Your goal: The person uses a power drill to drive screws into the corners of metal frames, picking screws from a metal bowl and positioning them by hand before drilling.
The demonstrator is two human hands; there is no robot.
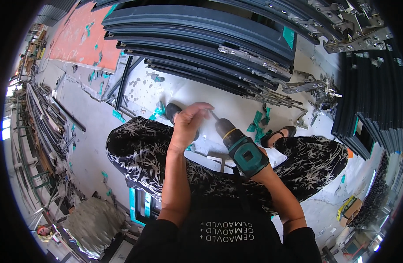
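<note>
Here's the right hand [263, 172] closed around a teal-and-black cordless drill [247, 154], fingers mostly hidden beneath its body. The drill sits ahead of that grip, slim metal bit [214, 115] angling up and left towards the left hand [189, 122]. Those fingers bunch narrowly beside the tip; whether they pinch something, I can't tell. Below, a pale, smudged floor [89, 151] with crumpled green tape scraps [256, 122]. Beyond, stacked dark-grey metal frames [197, 33], and a flat orange-red sheet [85, 41] off left!
</note>
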